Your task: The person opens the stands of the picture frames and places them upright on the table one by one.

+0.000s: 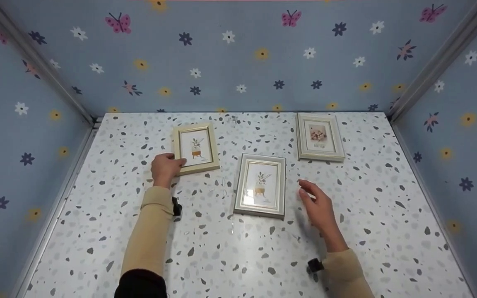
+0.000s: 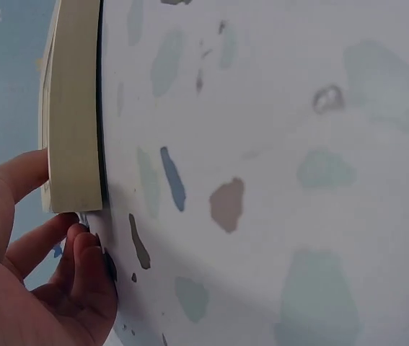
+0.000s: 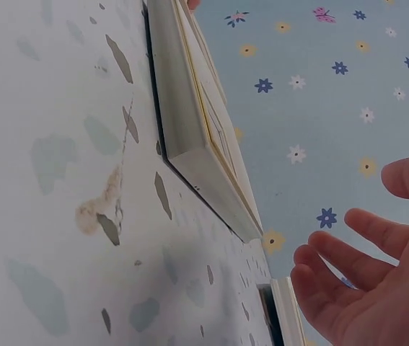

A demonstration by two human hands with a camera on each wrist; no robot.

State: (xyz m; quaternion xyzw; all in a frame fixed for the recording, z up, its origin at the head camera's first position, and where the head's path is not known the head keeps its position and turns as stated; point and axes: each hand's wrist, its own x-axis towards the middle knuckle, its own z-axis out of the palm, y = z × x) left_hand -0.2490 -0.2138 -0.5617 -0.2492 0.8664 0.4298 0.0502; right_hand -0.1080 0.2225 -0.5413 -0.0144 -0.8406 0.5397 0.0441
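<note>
Left hand (image 1: 166, 167) grips lower left corner of cream frame (image 1: 196, 147), which lies flat on speckled table (image 1: 371, 198), far left. Right hand (image 1: 320, 208) hovers open, fingers relaxed, holding nothing, just right of middle frame (image 1: 260, 185). Third frame (image 1: 319, 137) lies far right. Judgement: keep grip on edge, thumb off glass, lift level. Tiny caption under each print, unreadable. No brand visible.

A cream picture frame (image 1: 196, 147) with a potted-plant print lies flat, its near-left corner gripped by the left hand (image 1: 165, 167), far left of the right hand (image 1: 319, 207).
</note>
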